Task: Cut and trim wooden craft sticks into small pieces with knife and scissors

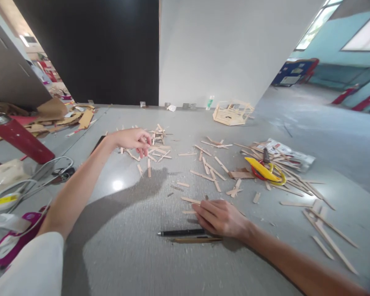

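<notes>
My left hand (134,139) hovers over a loose pile of wooden craft sticks (163,147) left of centre. Its fingers droop loosely apart, and I see nothing held in them. My right hand (220,217) rests low on the table, fingers together and bent over a craft stick (189,200) whose left end pokes out. A second stick end (188,212) shows beside the fingertips; the rest is hidden under the hand. Just below lie a black pen (180,232) and a thin brown strip (193,240), their right ends close to my wrist.
More sticks lie scattered across the grey table (135,263). To the right are yellow-handled cutters (263,169) and a plastic packet (291,154). A stick-built frame (232,113) and a glue tube (210,102) stand at the back. Leftward: a red bottle (24,139), cables and a purple power strip (31,216).
</notes>
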Available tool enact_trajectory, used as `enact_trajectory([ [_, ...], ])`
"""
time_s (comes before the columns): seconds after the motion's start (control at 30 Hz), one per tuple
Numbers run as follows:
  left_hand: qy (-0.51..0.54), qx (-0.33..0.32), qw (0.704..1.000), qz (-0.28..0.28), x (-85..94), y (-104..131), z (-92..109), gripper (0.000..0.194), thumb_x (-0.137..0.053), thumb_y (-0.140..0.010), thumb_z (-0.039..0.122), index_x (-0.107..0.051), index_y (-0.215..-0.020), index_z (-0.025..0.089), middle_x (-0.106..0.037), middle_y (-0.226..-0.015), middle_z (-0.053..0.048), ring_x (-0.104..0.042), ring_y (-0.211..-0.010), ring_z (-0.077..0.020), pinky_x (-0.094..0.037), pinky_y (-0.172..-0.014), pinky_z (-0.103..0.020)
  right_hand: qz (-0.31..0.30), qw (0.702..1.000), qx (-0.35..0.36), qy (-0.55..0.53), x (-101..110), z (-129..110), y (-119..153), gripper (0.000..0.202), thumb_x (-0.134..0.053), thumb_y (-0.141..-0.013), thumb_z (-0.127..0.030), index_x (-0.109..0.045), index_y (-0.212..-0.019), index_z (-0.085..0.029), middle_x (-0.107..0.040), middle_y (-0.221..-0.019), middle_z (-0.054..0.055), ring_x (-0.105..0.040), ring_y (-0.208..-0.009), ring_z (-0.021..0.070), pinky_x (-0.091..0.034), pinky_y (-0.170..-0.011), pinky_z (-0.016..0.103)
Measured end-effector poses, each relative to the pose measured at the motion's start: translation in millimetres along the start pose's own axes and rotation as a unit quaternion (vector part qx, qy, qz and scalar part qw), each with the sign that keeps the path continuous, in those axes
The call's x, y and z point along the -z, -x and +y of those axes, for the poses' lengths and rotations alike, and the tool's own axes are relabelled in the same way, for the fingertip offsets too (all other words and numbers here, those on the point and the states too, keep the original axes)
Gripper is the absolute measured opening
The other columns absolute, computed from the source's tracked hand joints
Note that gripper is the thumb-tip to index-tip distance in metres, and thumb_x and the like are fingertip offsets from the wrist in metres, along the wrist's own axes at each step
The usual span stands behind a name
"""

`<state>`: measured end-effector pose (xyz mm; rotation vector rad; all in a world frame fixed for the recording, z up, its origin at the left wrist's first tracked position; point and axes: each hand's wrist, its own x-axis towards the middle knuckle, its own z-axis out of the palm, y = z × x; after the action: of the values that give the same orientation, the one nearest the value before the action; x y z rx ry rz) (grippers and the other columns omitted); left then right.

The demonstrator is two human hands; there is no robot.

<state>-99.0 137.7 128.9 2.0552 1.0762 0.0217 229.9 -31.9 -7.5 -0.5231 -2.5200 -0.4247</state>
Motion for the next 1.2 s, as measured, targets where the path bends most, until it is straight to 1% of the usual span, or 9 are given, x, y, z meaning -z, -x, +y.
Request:
enact_trajectory([
  [0.1,-0.005,0.005,1.000,-0.020,-2.2,-1.7,-1.7,0.031,-0.065,-0.085,0.045,-0.056,-0.093,0.017,-0.076,-0.089,-0.009,-0.074,-0.078,-0.0201,-0.053,-0.072,-0.029,0.000,1.000,-0.002,-0.001,-1.5,0.2,-0.1,0.017,-0.044,-0.099,-0.014,-0.061,-0.097,-0.013,-0.063,-0.070,0.002,-0.058,-0.056,0.0119,-0.047,-0.053,0.026],
  [0.27,-0.001,0.007,0.999,-0.051,-5.2,-8.7,-0.6,0.027,-0.064,-0.086,0.042,-0.056,-0.086,0.016,-0.076,-0.080,-0.007,-0.073,-0.070,-0.0186,-0.053,-0.069,-0.029,0.000,1.000,-0.016,-0.008,-4.6,1.4,-0.1,0.014,-0.047,-0.098,-0.013,-0.062,-0.098,-0.012,-0.062,-0.070,0.001,-0.056,-0.055,0.0118,-0.044,-0.051,0.026],
  [0.43,0.003,-0.008,0.997,-0.073,-9.9,-24.9,-15.1,0.028,-0.066,-0.085,0.044,-0.060,-0.087,0.016,-0.077,-0.086,-0.009,-0.074,-0.076,-0.0204,-0.053,-0.070,-0.030,0.000,0.999,-0.035,-0.011,-3.1,1.8,-2.7,0.016,-0.046,-0.099,-0.013,-0.061,-0.095,-0.013,-0.060,-0.069,0.001,-0.052,-0.054,0.0114,-0.042,-0.050,0.026],
  [0.57,0.004,-0.008,0.991,-0.131,-24.4,-41.4,-27.2,0.029,-0.068,-0.083,0.046,-0.061,-0.084,0.017,-0.077,-0.087,-0.010,-0.074,-0.081,-0.0230,-0.054,-0.067,-0.030,0.003,0.999,-0.039,-0.003,-2.0,1.8,-1.8,0.016,-0.045,-0.099,-0.014,-0.061,-0.097,-0.012,-0.062,-0.070,0.001,-0.054,-0.054,0.0118,-0.042,-0.051,0.026],
  [0.67,0.020,-0.005,0.982,-0.189,-37.3,-50.5,-32.8,0.029,-0.068,-0.083,0.046,-0.062,-0.083,0.017,-0.077,-0.085,-0.010,-0.074,-0.081,-0.0239,-0.055,-0.064,-0.031,-0.021,0.999,-0.030,-0.004,-1.6,1.8,-0.6,0.019,-0.043,-0.101,-0.017,-0.061,-0.103,-0.011,-0.062,-0.067,0.000,-0.054,-0.052,0.0116,-0.041,-0.050,0.026],
  [0.73,0.031,-0.003,0.976,-0.214,-44.0,-53.7,-35.7,0.030,-0.068,-0.084,0.047,-0.065,-0.084,0.018,-0.077,-0.084,-0.009,-0.074,-0.078,-0.0234,-0.056,-0.063,-0.031,-0.037,0.999,-0.031,-0.016,-2.0,1.7,-0.1,0.020,-0.043,-0.102,-0.018,-0.061,-0.105,-0.012,-0.064,-0.067,0.000,-0.055,-0.051,0.0111,-0.040,-0.050,0.026],
  [0.97,0.037,0.014,0.980,-0.196,-55.1,-57.2,-41.0,0.036,-0.069,-0.083,0.052,-0.067,-0.084,0.016,-0.074,-0.076,-0.009,-0.073,-0.066,-0.0217,-0.058,-0.062,-0.035,-0.073,0.996,-0.034,-0.043,-5.6,0.3,1.8,0.020,-0.043,-0.103,-0.019,-0.062,-0.104,-0.014,-0.071,-0.074,0.002,-0.059,-0.054,0.0103,-0.041,-0.052,0.025],
  [1.1,0.047,0.019,0.980,-0.193,-57.6,-59.8,-43.5,0.038,-0.071,-0.081,0.054,-0.065,-0.081,0.016,-0.073,-0.073,-0.008,-0.073,-0.065,-0.0220,-0.058,-0.060,-0.034,-0.067,0.996,-0.045,-0.037,-7.3,0.4,2.0,0.020,-0.044,-0.102,-0.019,-0.062,-0.110,-0.013,-0.074,-0.080,0.004,-0.062,-0.056,0.0106,-0.042,-0.052,0.025],
  [1.2,0.049,0.016,0.980,-0.193,-59.2,-62.6,-45.5,0.041,-0.072,-0.079,0.056,-0.066,-0.080,0.015,-0.072,-0.071,-0.007,-0.072,-0.063,-0.0206,-0.057,-0.060,-0.033,-0.065,0.995,-0.057,-0.039,-8.4,1.4,1.8,0.021,-0.045,-0.102,-0.019,-0.062,-0.113,-0.012,-0.074,-0.079,0.003,-0.063,-0.055,0.0107,-0.042,-0.051,0.025],
])
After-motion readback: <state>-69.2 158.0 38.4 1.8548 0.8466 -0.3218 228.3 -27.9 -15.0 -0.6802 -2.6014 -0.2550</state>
